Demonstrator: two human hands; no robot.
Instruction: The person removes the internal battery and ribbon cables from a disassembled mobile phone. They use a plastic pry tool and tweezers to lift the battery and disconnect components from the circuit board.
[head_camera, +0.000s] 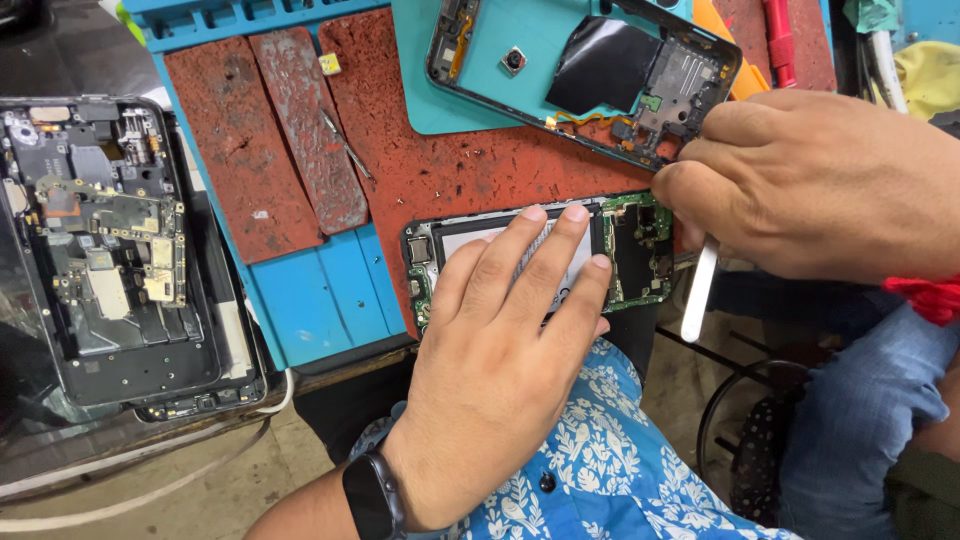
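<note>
An opened phone (640, 245) with its green circuit board bare lies at the front edge of a worn red and blue work mat (330, 280). My left hand (500, 350) lies flat on it, fingers spread over the battery area. My right hand (810, 180) hovers over the phone's right end, gripping a white plastic pry tool (697, 292) that points down past the table edge. The tool's working tip is hidden under my fingers.
A teal phone back shell (560, 70) with a black patch lies further back on the mat. Another dismantled phone (110, 250) sits at the left. Tweezers (345, 145) rest on the mat. A red-handled tool (780, 40) lies at the top right.
</note>
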